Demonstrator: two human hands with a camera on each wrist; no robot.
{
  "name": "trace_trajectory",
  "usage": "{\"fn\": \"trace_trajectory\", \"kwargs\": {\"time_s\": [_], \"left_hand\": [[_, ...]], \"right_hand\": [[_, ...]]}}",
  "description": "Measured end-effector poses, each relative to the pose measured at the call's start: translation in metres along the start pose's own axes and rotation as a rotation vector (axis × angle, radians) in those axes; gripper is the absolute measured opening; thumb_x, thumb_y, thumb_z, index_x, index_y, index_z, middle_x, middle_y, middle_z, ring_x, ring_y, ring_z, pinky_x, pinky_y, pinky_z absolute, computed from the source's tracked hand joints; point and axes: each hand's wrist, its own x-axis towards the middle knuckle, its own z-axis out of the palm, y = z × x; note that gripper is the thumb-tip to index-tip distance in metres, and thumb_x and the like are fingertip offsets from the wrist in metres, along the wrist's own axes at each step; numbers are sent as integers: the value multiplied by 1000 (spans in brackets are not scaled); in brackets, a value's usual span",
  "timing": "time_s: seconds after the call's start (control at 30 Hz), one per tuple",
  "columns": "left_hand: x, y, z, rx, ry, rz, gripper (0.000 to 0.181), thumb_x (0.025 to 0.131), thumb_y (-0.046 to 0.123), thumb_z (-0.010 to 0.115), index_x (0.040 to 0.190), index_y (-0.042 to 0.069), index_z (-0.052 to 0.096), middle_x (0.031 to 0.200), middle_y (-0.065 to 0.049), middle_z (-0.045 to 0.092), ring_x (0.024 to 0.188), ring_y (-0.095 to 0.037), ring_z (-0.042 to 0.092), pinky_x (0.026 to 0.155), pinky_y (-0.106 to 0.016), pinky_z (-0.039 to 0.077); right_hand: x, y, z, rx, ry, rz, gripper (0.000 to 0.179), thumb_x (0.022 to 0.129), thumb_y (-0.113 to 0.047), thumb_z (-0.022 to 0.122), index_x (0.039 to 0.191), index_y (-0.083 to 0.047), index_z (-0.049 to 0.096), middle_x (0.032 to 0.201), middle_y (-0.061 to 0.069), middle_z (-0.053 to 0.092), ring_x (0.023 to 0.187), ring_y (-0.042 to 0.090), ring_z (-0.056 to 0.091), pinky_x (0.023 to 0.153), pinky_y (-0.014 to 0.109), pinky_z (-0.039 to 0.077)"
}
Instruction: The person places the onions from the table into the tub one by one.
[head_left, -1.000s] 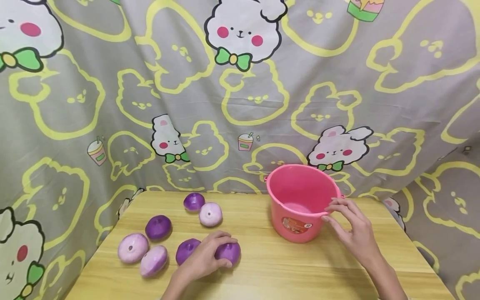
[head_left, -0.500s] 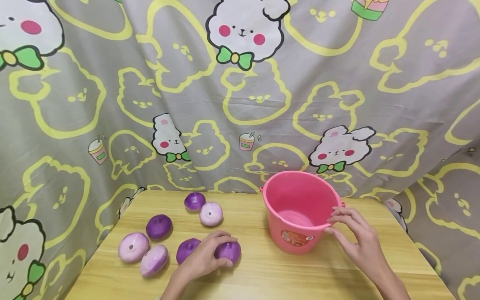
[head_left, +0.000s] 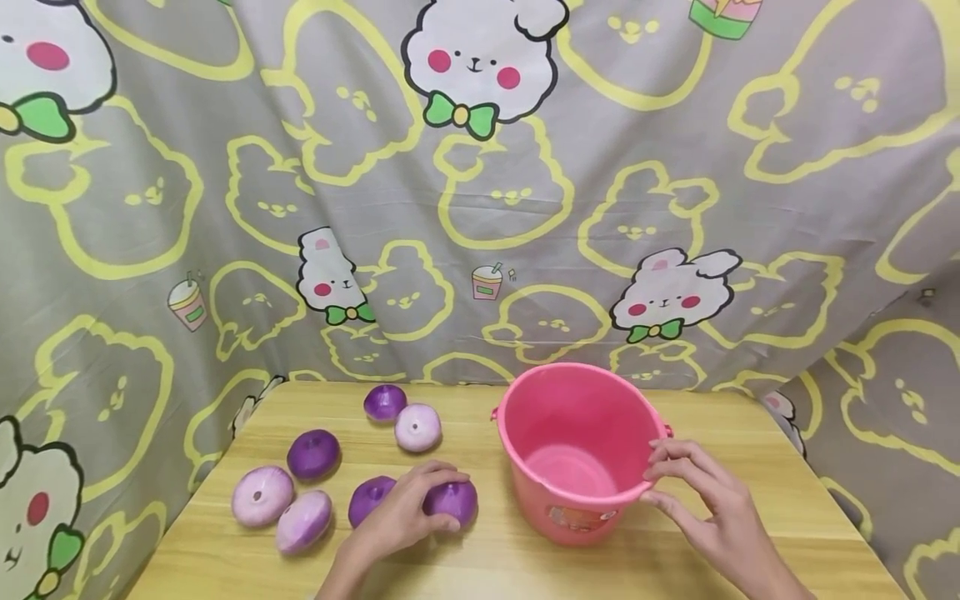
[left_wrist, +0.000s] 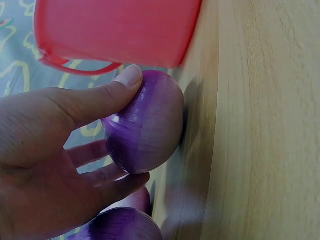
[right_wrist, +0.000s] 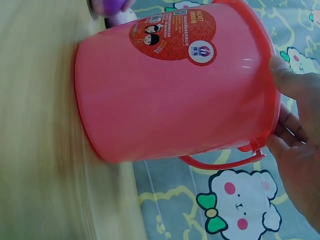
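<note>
A purple onion (head_left: 454, 503) rests on the table, with my left hand (head_left: 405, 510) around it; in the left wrist view the thumb lies on one side of the onion (left_wrist: 150, 122) and the fingers on the other. A pink bucket (head_left: 551, 515) stands upright to the right of that onion. My right hand (head_left: 716, 508) pinches the bucket's right rim between thumb and fingers. The bucket's inside, seen from the head view, holds nothing. Its red label (right_wrist: 172, 35) shows in the right wrist view, and its handle (right_wrist: 225, 164) hangs at the far side.
Another purple onion (head_left: 367, 500) lies partly behind my left hand. Further left are a dark purple onion (head_left: 313, 454) and two pale ones (head_left: 262, 496). Towards the back sit a purple onion (head_left: 385, 402) and a pale onion (head_left: 417, 427). A patterned curtain (head_left: 480, 208) hangs behind the wooden table (head_left: 750, 433).
My right hand has drawn the bucket leftward and nearer to me, towards the onion in my left hand. The left hand and the onions have stayed in place.
</note>
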Motion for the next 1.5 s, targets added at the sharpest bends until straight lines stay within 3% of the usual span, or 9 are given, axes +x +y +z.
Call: {"fn": "trace_trajectory", "kwargs": {"time_s": [0.2,0.4,0.53,0.73,0.97,1.2,1.5], "left_hand": [[-2,-2,-2,-1,15,-8,57,83,25,85,135,14,66,136,-15,60,124,-37,57,102,-63,47],[-3,-5,-4,13,24,-7,57,82,25,85,135,15,66,136,-15,60,124,-37,58,102,-63,48],[-3,-6,-4,15,25,-15,57,82,26,85,135,15,66,137,-14,60,124,-37,58,103,-63,47],[-4,-5,-5,12,12,-30,58,82,28,85,136,16,66,138,-13,59,124,-38,58,102,-64,46],[-4,-4,-3,11,3,-33,59,82,29,85,136,17,66,137,-13,59,124,-38,58,102,-64,47],[-3,-4,0,1,-1,-39,58,83,31,84,136,17,66,139,-15,58,126,-39,56,101,-66,46],[1,-1,1,-8,-18,-47,59,84,33,83,137,18,65,141,-15,57,128,-39,55,102,-65,46]], "right_hand": [[4,-21,2,-3,-12,-37,20,88,-20,80,105,-12,73,113,9,64,117,15,58,103,17,47],[7,-40,9,39,6,-61,19,91,-21,78,104,-10,73,112,10,63,119,14,58,102,16,47],[1,-35,15,42,3,-46,22,87,-15,82,106,-11,73,114,11,63,119,15,58,102,17,47],[-7,-26,12,49,-32,-9,44,74,-2,90,114,-9,73,123,14,63,120,18,58,102,18,47],[-4,-15,5,91,-13,-86,37,79,-7,88,113,-3,74,122,19,65,122,26,60,104,21,48],[2,-19,9,139,33,-159,36,80,-5,88,112,5,72,115,19,68,117,26,63,106,25,47],[11,-20,13,310,110,-257,33,76,6,87,103,15,71,108,26,70,116,31,65,104,29,51]]}}
